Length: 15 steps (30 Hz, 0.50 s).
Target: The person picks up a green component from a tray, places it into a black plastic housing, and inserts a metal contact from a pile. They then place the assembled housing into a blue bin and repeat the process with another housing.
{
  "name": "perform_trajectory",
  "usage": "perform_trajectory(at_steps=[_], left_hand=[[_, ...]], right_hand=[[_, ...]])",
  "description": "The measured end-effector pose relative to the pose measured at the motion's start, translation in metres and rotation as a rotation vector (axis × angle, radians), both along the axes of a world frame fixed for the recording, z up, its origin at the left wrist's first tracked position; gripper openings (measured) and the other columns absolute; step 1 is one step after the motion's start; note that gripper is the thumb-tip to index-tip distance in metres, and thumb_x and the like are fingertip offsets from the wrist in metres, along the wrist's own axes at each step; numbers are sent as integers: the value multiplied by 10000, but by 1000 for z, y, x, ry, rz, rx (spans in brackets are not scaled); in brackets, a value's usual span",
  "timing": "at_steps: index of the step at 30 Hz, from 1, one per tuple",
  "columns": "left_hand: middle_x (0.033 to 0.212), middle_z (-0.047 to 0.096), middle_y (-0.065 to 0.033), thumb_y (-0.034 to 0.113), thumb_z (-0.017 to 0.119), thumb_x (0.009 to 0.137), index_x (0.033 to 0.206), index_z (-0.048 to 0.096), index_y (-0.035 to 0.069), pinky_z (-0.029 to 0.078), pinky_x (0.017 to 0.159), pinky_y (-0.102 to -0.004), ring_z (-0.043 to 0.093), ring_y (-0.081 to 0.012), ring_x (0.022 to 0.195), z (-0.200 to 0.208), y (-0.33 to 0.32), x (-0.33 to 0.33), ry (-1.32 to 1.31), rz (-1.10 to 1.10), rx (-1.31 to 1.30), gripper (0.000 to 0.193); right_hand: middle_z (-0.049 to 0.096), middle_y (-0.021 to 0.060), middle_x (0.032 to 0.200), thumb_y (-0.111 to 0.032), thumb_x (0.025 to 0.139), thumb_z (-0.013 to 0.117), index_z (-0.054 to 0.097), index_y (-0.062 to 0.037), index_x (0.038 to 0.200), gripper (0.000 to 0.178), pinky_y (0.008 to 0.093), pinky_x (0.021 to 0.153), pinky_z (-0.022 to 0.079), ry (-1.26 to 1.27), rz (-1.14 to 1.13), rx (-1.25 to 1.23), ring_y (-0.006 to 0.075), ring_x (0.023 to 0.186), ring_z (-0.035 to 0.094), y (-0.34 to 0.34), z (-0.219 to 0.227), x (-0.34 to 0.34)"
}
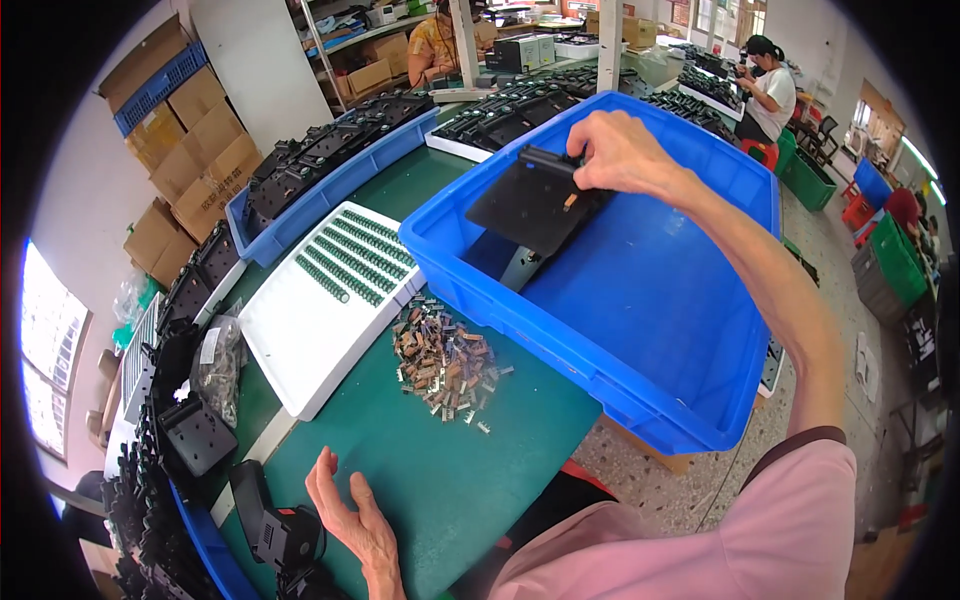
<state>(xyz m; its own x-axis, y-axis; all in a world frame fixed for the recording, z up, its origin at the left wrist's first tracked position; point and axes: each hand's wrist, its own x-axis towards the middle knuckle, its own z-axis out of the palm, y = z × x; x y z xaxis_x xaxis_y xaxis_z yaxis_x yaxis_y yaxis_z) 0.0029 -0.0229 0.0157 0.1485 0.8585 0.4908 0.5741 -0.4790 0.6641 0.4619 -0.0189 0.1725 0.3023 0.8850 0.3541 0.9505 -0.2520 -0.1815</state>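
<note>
My right hand (625, 155) reaches over the blue bin (600, 385) with its fingers closed on the edge of a flat black plate (530, 205). The plate hangs tilted above the bin's left end. Under it, partly hidden, another black part (522, 268) lies in the bin. My left hand (358, 515) is low over the green table (500, 450), fingers apart and holding nothing. Close to its left stands a black device (285, 535) whose kind I cannot make out. Small metal and brown clips (445, 360) lie heaped between the hands.
A white tray (300, 325) with rows of green springs (355, 255) sits left of the heap. Beyond it, a blue crate (335, 190) is full of black parts. A plastic bag (218, 365) lies left of the tray. One person (768, 95) stands at far right; another (435, 50) sits behind.
</note>
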Motion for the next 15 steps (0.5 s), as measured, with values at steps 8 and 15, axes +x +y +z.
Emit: perform_trajectory(at_steps=[8,15], left_hand=[[1194,568,-163,9,586,918,1304,555,-27,469,942,-390,579,-290,1081,-3,1,0,-2,9,-22,389],[1188,575,-157,8,600,911,1293,571,-18,475,921,-377,582,-279,1080,-4,1,-1,17,-2,-35,384]], right_hand=[[697,200,770,-103,621,724,698,-15,793,194,457,664,547,-57,15,1,381,750,694,14,-49,-25],[704,194,794,-117,648,719,712,-7,907,281,474,696,544,-87,-32,-100,381,778,688,28,-72,-38]])
